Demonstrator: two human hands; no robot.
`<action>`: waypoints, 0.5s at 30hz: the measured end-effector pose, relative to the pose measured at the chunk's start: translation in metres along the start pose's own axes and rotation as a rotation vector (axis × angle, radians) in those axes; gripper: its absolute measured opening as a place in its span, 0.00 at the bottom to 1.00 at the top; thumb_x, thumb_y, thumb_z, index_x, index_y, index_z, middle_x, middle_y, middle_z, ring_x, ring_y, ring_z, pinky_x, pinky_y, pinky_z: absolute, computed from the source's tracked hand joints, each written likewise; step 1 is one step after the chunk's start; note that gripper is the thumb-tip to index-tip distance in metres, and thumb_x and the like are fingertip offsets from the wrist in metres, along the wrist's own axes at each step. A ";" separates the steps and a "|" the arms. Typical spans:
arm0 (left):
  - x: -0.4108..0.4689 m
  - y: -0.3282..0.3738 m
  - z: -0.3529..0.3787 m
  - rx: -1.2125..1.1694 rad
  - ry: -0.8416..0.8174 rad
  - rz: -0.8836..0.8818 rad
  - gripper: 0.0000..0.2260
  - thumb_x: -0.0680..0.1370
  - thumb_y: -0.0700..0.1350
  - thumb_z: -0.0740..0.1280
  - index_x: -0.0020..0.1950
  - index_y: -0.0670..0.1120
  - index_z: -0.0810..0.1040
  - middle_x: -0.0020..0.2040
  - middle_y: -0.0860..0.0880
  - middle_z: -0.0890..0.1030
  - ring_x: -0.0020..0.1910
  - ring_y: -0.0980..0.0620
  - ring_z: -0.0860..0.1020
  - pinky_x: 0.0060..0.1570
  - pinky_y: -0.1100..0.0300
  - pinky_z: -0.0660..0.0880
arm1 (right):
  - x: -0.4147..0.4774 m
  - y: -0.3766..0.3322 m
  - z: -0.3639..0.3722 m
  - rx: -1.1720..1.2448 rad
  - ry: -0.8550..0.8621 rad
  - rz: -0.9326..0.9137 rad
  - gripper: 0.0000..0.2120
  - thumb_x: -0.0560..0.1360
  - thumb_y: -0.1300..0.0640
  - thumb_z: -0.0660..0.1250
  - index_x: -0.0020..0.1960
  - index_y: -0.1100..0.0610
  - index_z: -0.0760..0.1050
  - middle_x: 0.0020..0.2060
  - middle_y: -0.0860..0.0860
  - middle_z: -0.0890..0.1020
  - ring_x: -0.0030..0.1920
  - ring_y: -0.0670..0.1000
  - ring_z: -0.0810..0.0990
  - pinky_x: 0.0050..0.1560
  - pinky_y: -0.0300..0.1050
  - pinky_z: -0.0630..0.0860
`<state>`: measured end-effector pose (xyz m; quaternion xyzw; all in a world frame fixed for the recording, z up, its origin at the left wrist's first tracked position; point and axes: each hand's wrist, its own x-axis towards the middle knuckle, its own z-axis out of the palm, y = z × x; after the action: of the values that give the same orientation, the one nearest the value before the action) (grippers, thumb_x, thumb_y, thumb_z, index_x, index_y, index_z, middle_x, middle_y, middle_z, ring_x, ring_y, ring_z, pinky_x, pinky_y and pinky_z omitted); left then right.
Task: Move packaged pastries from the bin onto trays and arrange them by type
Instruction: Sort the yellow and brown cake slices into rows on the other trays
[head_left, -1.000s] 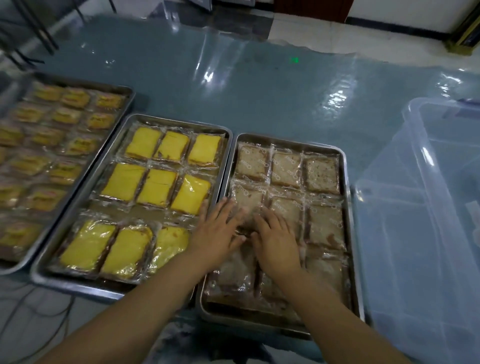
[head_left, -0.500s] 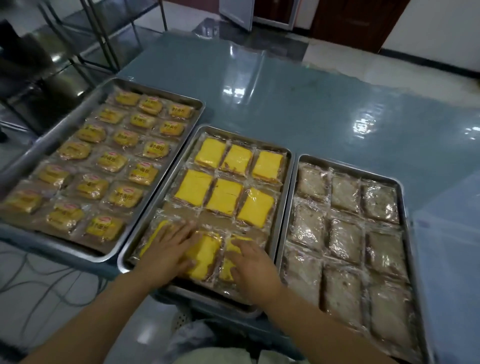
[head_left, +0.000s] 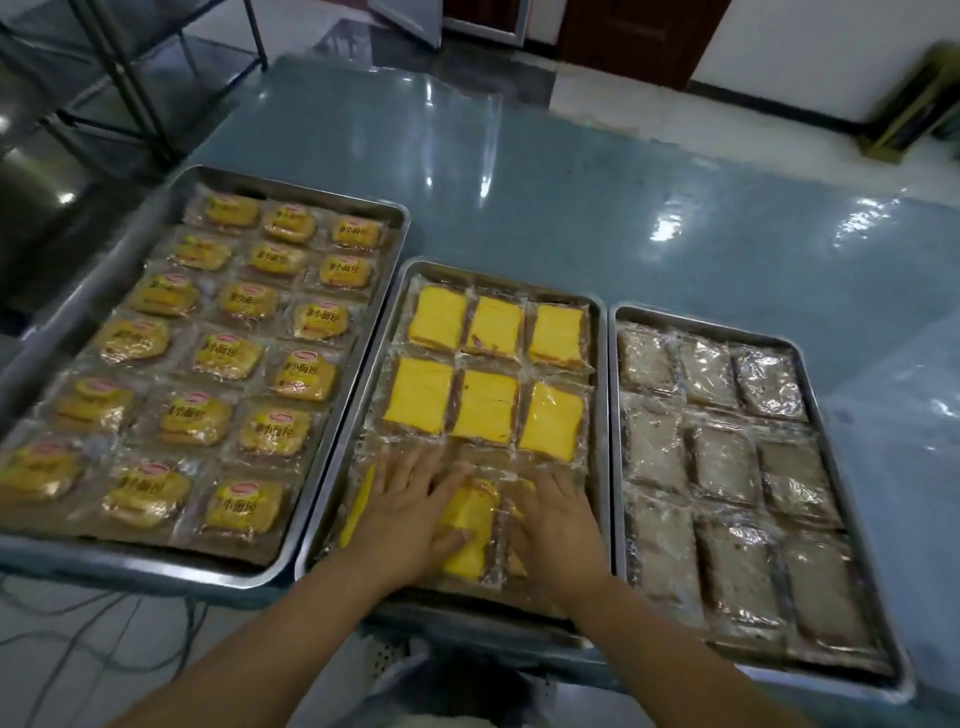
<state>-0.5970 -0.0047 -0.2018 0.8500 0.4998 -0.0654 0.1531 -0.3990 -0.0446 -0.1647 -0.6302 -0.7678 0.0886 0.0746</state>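
Note:
Three metal trays lie side by side on the blue table. The middle tray (head_left: 601, 415) holds yellow cake slices in clear wrappers. My left hand (head_left: 408, 512) and my right hand (head_left: 556, 525) rest flat, fingers spread, on the wrapped yellow slices (head_left: 470, 525) in its nearest row, one hand on each side of the centre slice. The left tray (head_left: 291, 564) carries several labelled round golden buns (head_left: 244, 300). The right tray (head_left: 613, 441) is filled with brown cake slices (head_left: 724, 462) in clear wrappers. The bin is only a faint clear edge at the far right.
The glossy blue table (head_left: 597, 208) stretches behind the trays. A metal rack (head_left: 130, 78) stands at the back left. Cables (head_left: 104, 634) trail on the floor under the left tray. The trays overhang the table's near edge.
My hands went from the brown-slice tray to the near row of the yellow-slice tray, and my view swung left, so the left tray shows fully and the bin slid almost out of frame.

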 end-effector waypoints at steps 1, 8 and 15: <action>0.009 0.000 -0.007 0.019 0.009 0.016 0.35 0.75 0.67 0.53 0.75 0.58 0.38 0.74 0.49 0.32 0.71 0.47 0.28 0.67 0.43 0.27 | 0.007 0.001 0.001 -0.007 0.011 0.030 0.18 0.72 0.55 0.69 0.62 0.54 0.74 0.60 0.55 0.76 0.61 0.57 0.74 0.59 0.51 0.72; 0.075 -0.006 -0.038 0.136 -0.085 0.116 0.35 0.75 0.68 0.51 0.75 0.58 0.39 0.74 0.46 0.32 0.72 0.43 0.30 0.66 0.34 0.32 | 0.040 0.016 0.014 -0.048 -0.194 0.253 0.27 0.81 0.46 0.51 0.77 0.54 0.49 0.77 0.53 0.49 0.76 0.53 0.43 0.75 0.49 0.44; 0.073 -0.015 -0.022 0.133 -0.102 0.142 0.33 0.75 0.69 0.47 0.70 0.61 0.31 0.73 0.46 0.30 0.71 0.41 0.29 0.65 0.32 0.32 | 0.041 0.028 0.019 -0.045 -0.224 0.250 0.25 0.82 0.48 0.51 0.77 0.50 0.51 0.77 0.49 0.51 0.76 0.50 0.45 0.75 0.49 0.48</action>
<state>-0.5749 0.0703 -0.2030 0.8872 0.4242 -0.1307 0.1258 -0.3843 0.0004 -0.1894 -0.7083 -0.6888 0.1498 -0.0371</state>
